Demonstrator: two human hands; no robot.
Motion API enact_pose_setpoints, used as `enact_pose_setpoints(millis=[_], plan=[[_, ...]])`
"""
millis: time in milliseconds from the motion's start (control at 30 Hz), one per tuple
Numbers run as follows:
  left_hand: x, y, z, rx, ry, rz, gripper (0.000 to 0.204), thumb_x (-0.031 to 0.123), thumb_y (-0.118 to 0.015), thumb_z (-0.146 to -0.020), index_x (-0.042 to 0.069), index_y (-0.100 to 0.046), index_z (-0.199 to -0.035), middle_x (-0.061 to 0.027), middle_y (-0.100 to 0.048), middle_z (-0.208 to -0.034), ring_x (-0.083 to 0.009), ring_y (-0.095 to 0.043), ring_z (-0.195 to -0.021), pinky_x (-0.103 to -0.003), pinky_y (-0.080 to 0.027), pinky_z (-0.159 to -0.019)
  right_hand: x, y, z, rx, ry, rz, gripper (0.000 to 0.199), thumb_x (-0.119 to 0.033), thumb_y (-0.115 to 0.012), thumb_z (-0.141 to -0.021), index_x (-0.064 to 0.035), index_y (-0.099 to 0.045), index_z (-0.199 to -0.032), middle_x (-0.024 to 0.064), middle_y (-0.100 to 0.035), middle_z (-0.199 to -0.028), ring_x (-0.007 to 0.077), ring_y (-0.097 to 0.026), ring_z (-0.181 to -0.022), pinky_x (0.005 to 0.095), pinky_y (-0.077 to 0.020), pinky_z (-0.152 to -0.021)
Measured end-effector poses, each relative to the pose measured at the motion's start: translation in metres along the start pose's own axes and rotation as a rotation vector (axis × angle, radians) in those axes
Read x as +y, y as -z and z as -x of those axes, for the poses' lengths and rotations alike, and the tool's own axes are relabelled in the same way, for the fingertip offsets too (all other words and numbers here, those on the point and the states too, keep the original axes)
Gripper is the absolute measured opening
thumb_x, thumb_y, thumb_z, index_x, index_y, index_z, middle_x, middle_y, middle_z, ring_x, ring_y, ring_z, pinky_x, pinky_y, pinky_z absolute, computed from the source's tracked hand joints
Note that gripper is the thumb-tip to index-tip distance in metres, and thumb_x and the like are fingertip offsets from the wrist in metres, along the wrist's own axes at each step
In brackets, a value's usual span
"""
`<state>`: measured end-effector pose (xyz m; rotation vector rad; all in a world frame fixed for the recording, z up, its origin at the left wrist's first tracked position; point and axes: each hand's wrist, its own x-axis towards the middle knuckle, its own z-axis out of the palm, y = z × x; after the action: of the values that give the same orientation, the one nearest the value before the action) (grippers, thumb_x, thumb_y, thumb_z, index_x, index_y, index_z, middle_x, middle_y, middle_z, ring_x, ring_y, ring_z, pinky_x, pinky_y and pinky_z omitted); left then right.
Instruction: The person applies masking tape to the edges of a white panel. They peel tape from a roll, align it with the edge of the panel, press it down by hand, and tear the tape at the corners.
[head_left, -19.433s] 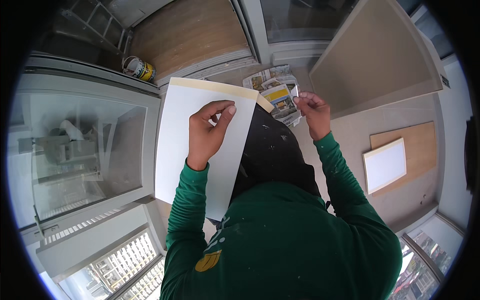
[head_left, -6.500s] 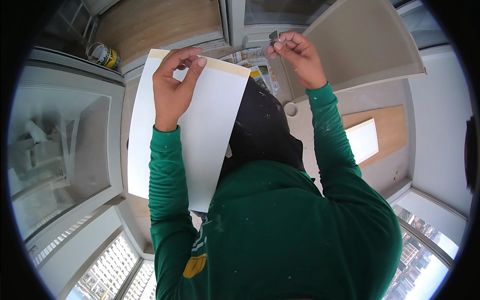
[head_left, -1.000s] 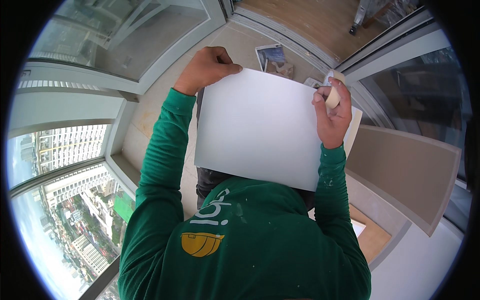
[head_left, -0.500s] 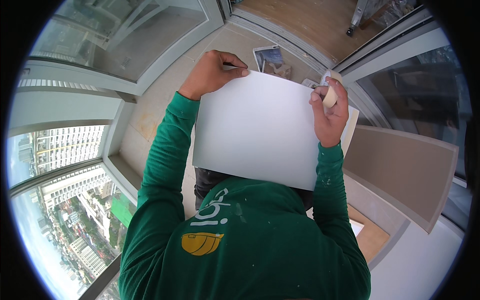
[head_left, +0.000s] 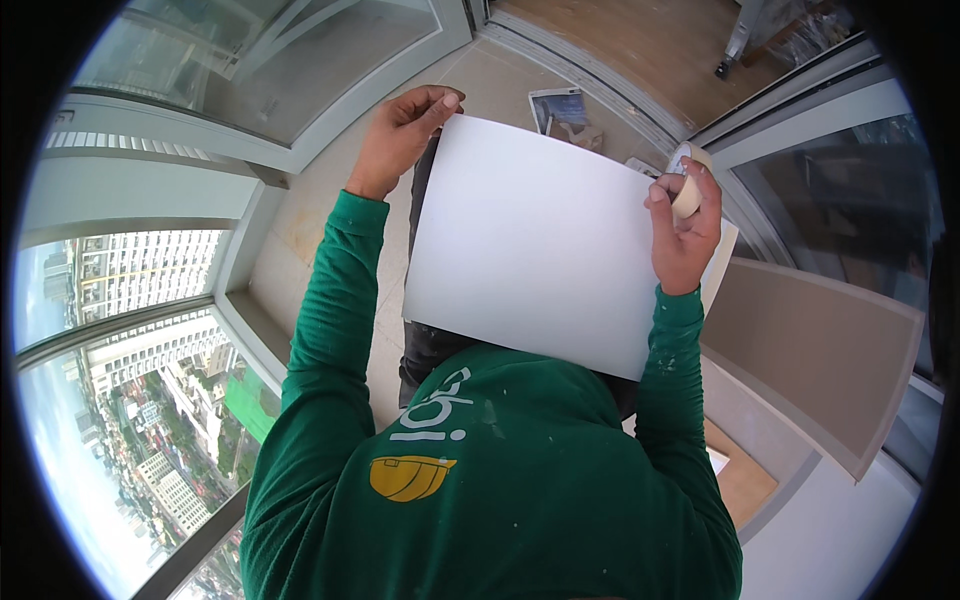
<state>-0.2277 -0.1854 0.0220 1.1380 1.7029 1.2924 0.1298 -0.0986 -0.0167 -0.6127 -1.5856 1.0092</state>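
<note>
Since half-second earlier, white board (head_left: 545, 245) dipped slightly, left hand (head_left: 400, 135) shifted along top corner. Board held flat above tiled floor (head_left: 330, 210), both hands closed on opposite edges; right hand (head_left: 685, 225) also clutched tape roll (head_left: 688, 190). Risk: crowded right grip slipping, board tilting, corner dropping.

Your left hand (head_left: 400, 135) grips the white board (head_left: 545, 240) at its top left corner. Your right hand (head_left: 685, 225) pinches the right edge, with a tape roll (head_left: 688, 190) in its fingers. A magazine (head_left: 560, 108) lies on the floor beyond.
</note>
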Motion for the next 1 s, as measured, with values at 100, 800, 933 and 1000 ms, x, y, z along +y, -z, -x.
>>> enact_pose_setpoints(millis=[100, 800, 933, 1000], plan=[[-0.002, 0.006, 0.001, -0.108, -0.056, -0.121, 0.023, 0.022, -0.072, -0.104, 0.001, -0.079, -0.108, -0.0054, -0.077, -0.098, -0.0121, -0.069, -0.089, -0.03, -0.056, -0.087, 0.0, -0.003, -0.001, -0.009, 0.003, 0.024, 0.051, 0.009, -0.066, -0.097, 0.0004, -0.051, -0.145, 0.0159, -0.062, -0.137, 0.0157, -0.065, -0.097, 0.0306, -0.0571, -0.084], [-0.001, 0.025, -0.017, -0.233, -0.009, -0.154, 0.02, 0.01, -0.069, -0.097, 0.001, -0.08, -0.11, -0.0097, -0.079, -0.099, -0.0191, -0.073, -0.091, -0.032, -0.057, -0.095, 0.002, -0.003, 0.0, -0.007, 0.029, 0.026, 0.053, 0.01, -0.065, -0.097, -0.0007, -0.051, -0.146, 0.0147, -0.061, -0.137, 0.016, -0.065, -0.094, 0.0309, -0.0575, -0.082], [-0.001, 0.03, -0.027, -0.291, 0.067, -0.117, 0.019, 0.013, -0.073, -0.093, 0.002, -0.08, -0.106, -0.0097, -0.079, -0.1, -0.0208, -0.073, -0.091, -0.032, -0.057, -0.095, 0.0, -0.004, 0.0, -0.012, 0.012, 0.03, 0.052, 0.01, -0.066, -0.097, -0.0004, -0.051, -0.146, 0.0138, -0.063, -0.131, 0.0156, -0.064, -0.093, 0.0306, -0.0573, -0.082], [-0.001, 0.029, -0.03, -0.304, 0.095, -0.088, 0.019, 0.015, -0.074, -0.092, 0.003, -0.079, -0.105, -0.0099, -0.079, -0.1, -0.0212, -0.073, -0.091, -0.032, -0.056, -0.096, -0.002, -0.004, -0.001, -0.021, 0.005, 0.034, 0.052, 0.01, -0.066, -0.097, -0.0004, -0.051, -0.145, 0.0135, -0.064, -0.128, 0.0155, -0.064, -0.092, 0.0304, -0.0573, -0.082]])
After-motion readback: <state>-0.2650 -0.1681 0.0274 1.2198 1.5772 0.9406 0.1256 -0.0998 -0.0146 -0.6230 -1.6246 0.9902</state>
